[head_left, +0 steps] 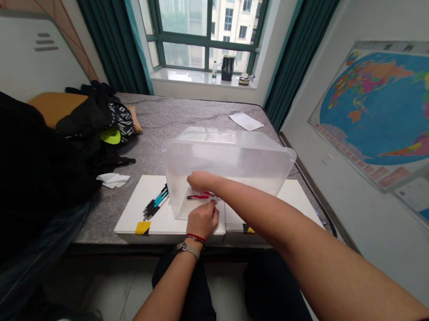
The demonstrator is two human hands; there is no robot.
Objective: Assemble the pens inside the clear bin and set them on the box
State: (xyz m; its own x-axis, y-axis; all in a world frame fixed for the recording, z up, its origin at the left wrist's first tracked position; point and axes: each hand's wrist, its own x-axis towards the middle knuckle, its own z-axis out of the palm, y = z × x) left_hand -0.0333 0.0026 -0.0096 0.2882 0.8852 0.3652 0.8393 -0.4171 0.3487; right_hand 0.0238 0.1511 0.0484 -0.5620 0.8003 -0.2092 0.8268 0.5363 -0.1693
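A clear plastic box [229, 149] lies tipped on its side on the white boxes, its opening towards me. My right hand [200, 181] reaches into this opening; its fingers are hidden from view. Just below, my left hand [202, 220] is closed at the box's near edge, and whatever it may hold is hidden. Between the two hands lies a red pen [197, 197], with another slim red item partly covered by my right wrist. Left of the clear box, several blue and black pens [156, 201] rest in a bunch on a white box [138, 199].
A second white box [293, 193] stands on the right. On the grey table [172, 110] are a crumpled tissue [114, 180], a paper sheet [246, 120] and a heap of dark clothing and bags [86, 119]. A person in black [3, 164] is close on the left.
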